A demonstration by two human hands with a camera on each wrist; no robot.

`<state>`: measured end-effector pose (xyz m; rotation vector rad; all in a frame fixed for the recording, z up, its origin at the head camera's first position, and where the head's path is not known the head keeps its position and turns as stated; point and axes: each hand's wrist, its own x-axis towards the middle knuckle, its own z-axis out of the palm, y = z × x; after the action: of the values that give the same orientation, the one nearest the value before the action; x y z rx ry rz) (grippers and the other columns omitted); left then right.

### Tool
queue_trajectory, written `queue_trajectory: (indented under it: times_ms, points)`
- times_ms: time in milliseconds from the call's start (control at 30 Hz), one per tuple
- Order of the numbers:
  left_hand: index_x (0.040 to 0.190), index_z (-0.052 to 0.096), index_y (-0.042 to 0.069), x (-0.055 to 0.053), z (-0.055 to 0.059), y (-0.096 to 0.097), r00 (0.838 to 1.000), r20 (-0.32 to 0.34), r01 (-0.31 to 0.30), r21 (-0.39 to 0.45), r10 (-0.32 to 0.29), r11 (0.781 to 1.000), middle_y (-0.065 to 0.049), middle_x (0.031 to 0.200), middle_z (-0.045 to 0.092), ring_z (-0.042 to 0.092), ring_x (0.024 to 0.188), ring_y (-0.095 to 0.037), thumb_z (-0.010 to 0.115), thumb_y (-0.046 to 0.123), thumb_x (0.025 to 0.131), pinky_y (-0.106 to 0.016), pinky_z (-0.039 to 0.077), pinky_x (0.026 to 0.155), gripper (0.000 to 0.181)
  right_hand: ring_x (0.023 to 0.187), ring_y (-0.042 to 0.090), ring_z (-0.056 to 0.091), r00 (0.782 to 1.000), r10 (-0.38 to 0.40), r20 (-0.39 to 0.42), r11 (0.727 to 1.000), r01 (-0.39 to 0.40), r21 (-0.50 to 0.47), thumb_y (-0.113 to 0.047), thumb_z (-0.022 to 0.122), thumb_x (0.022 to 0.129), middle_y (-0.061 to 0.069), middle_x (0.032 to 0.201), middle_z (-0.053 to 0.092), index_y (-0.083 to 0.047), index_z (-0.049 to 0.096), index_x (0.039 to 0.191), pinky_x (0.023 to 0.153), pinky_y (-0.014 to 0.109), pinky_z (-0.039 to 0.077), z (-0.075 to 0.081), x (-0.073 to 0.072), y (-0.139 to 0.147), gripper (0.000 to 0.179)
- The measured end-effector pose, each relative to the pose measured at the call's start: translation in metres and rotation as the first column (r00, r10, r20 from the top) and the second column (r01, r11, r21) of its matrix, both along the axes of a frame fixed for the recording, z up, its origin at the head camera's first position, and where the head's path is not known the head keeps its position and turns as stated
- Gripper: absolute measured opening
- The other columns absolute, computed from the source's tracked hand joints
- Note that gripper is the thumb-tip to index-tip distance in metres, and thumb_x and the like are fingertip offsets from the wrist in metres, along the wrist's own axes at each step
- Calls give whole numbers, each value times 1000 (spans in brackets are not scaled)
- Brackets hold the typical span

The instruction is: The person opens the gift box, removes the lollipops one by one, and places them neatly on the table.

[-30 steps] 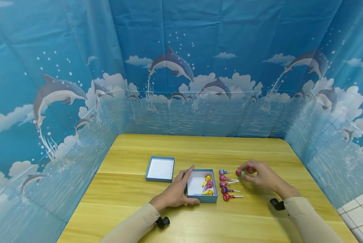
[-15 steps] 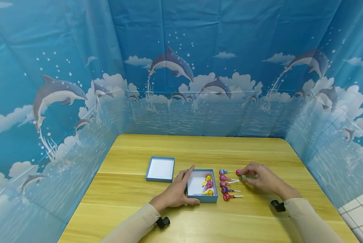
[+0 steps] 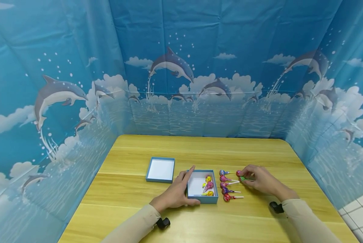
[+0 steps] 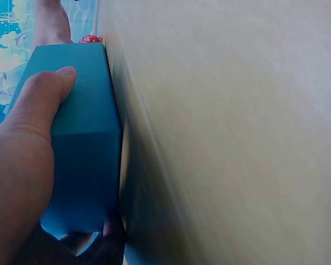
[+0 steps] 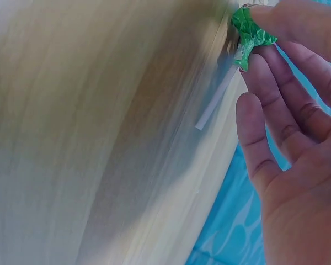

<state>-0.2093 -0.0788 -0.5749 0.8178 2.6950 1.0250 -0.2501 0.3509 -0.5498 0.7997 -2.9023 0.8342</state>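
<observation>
My left hand (image 3: pixel 176 192) grips the left side of a blue box (image 3: pixel 208 199), its thumb on the front wall in the left wrist view. Inside the box lie several lollipops, among them a pink one (image 3: pixel 209 185) and a yellow one (image 3: pixel 210 193). To the right, my right hand (image 3: pixel 261 180) pinches a green-wrapped lollipop (image 5: pixel 248 30) by its head between thumb and fingers; its white stick points away from the fingertips. Right beside it, at the fingertips, a pinkish-red lollipop head (image 3: pixel 238 173) shows, the rest of it covered by the hand.
A column of lollipops lies between box and right hand, from a blue one (image 3: pixel 222 172) at the back to a red one (image 3: pixel 227 197) in front, sticks pointing right. The box lid (image 3: pixel 160 169) lies upturned at left. A dolphin-print curtain (image 3: pixel 205 114) borders the wooden table (image 3: pixel 199 148).
My right hand has moved slightly toward me with the green-wrapped lollipop, which now sits just in front of the pinkish-red one. The left hand and the box stay put.
</observation>
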Motion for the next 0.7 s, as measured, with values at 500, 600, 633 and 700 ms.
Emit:
queue_trajectory:
  times_ms: [500,600,633,700]
  points:
    - [190,2,31,1,3,0,1000,5,-2,0,2,1000,-19,183,37,56,152,-35,96,60,94,-59,55,125,138,98,3,72,999,-8,-35,1000,8,2,-8,92,101,-5,118,80,-18,84,120,86,32,66,-3,0,0,22]
    - [190,2,31,2,3,0,1000,5,-4,-4,4,1000,-19,183,37,56,151,-35,96,60,94,-59,55,124,138,98,3,70,1000,-14,-25,1000,14,2,-9,93,100,-6,117,79,-20,84,120,85,31,65,-2,0,0,24]
    - [190,2,31,2,3,0,1000,4,-5,-5,5,1000,-19,182,37,57,151,-34,96,60,94,-59,55,124,138,98,3,70,1000,-14,-23,1000,14,1,-9,93,100,-6,117,79,-20,84,120,85,31,65,-2,1,0,25]
    - [190,2,31,2,2,0,1000,1,-6,-5,6,1000,-18,182,37,57,150,-34,96,61,94,-58,56,123,138,97,3,69,1000,-17,-17,1000,17,0,-9,93,100,-7,117,78,-21,84,121,85,30,64,-2,1,0,25]
